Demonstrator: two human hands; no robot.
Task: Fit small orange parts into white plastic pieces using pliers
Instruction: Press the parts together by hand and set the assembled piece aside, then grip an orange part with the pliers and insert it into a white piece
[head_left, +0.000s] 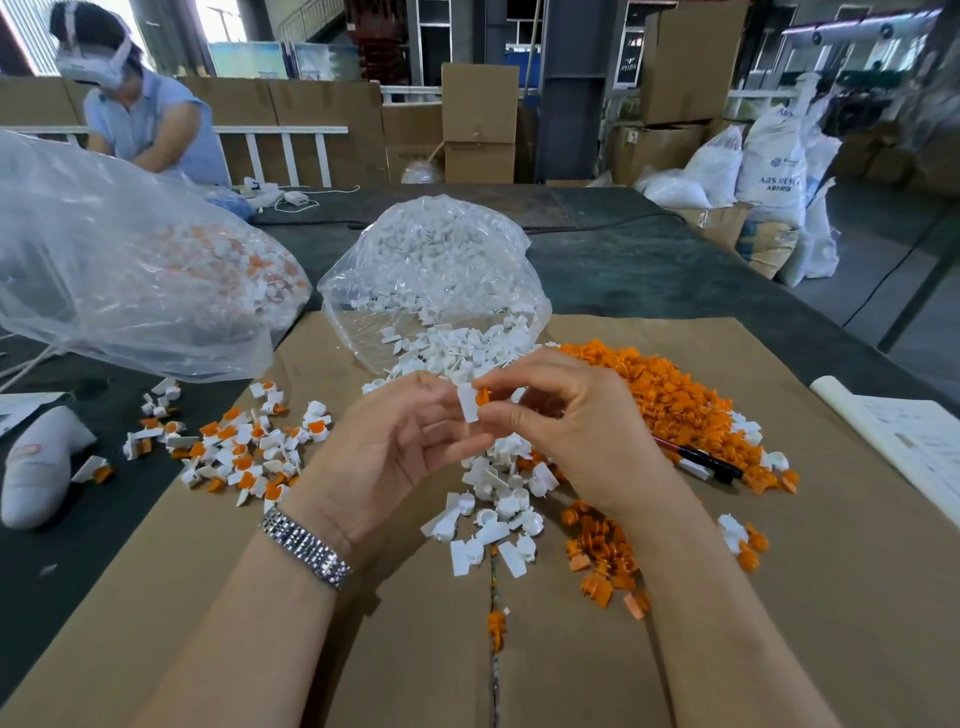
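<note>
Fingers of your left hand (395, 441) and right hand (566, 421) pinch a flat white plastic piece (469, 403) with a small orange plastic part (483, 396) at its edge, above the cardboard sheet (831, 597). Tilted pressure may jam or drop it.

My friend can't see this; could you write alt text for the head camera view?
Two hands, left hand and right hand, pinch a white piece and orange part together above cardboard strewn with white and orange parts.
</note>
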